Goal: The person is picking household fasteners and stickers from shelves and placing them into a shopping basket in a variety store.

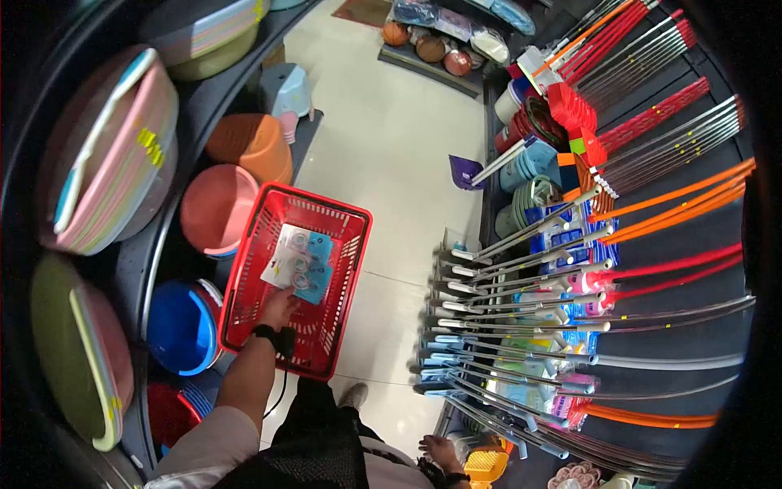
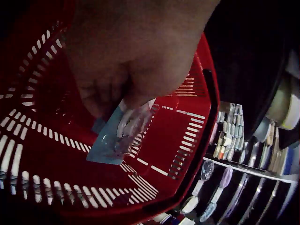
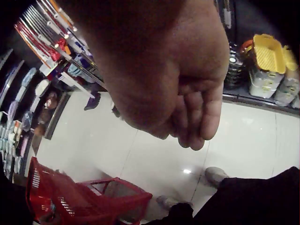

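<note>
Pinching the packet [image 2: 104, 147], my left hand [image 1: 279, 308] should lay it flat in the basket [image 1: 344, 310]. My right hand [image 3: 190, 89] hangs relaxed.

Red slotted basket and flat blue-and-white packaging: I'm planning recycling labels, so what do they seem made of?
The red slotted basket looks like smooth, rigid plastic: even colour, regular slots. The flat blue-and-white packaging seems fronted with clear, glossy plastic, from its highlights; the backing may be card or film.
</note>
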Demonstrator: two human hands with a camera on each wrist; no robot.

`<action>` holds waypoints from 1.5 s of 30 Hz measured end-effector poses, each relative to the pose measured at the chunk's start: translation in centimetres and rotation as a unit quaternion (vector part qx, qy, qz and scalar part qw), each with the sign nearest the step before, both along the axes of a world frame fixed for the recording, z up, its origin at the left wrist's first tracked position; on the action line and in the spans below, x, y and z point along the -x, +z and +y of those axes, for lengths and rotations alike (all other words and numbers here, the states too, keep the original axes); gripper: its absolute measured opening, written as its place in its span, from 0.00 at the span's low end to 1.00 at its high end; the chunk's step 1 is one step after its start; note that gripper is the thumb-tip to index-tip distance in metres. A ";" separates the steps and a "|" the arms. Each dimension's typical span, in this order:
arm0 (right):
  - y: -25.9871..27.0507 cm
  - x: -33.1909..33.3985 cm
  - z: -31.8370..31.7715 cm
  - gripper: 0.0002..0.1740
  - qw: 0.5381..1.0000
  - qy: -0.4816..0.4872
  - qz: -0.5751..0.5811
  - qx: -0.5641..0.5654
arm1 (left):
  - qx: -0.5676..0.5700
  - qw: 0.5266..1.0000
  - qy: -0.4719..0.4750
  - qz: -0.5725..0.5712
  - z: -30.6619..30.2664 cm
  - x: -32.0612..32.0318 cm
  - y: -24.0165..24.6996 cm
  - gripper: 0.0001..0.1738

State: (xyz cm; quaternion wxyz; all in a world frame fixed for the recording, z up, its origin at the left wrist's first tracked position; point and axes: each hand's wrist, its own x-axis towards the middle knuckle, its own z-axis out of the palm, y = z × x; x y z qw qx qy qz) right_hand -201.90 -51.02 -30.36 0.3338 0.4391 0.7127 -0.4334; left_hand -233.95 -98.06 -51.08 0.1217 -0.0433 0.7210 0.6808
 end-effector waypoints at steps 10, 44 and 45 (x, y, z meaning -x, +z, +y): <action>0.1 5.5 -7.1 0.21 0.997 -0.057 -0.012 0.047 | -0.363 0.848 0.214 -0.321 0.1 11.3 -8.9 0.15; -11.4 -43.2 -4.4 0.20 0.928 -0.245 0.251 -0.125 | 0.158 0.811 -0.561 0.042 30.4 -32.3 17.1 0.13; -11.6 -45.4 -5.2 0.21 0.908 -0.304 0.253 -0.142 | 0.185 0.770 -0.607 0.069 32.1 -34.2 16.3 0.13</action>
